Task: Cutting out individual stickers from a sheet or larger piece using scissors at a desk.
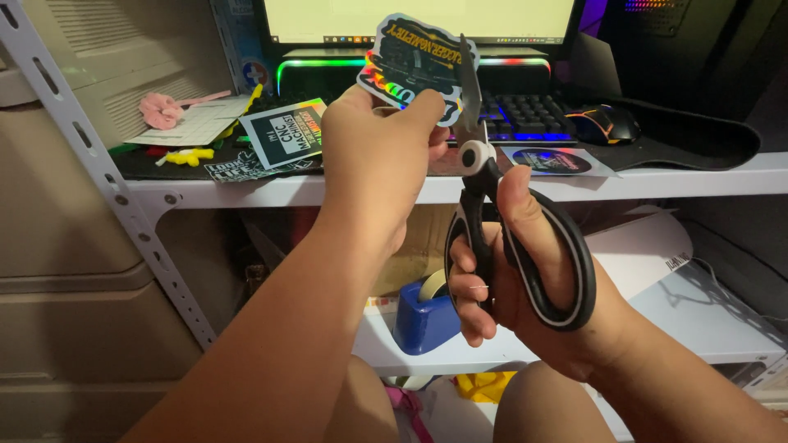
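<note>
Pinched at its lower edge, a glossy, rainbow-edged die-cut sticker (414, 59) is partly hidden by the left hand (373, 156) clamped on it. Black-handled steel scissors (492, 205) are gripped by the right hand (509, 279), blade against the sticker's right edge above the white metal shelf (657, 176).

A home desk workspace: lit keyboard (525, 119), monitor (419, 18), mouse (603, 125) on a metal shelf (657, 176).

Iridescent sticker (410, 59) before bright monitor (419, 18)

White metal shelving (657, 176), dim room — rainbow glow
</note>
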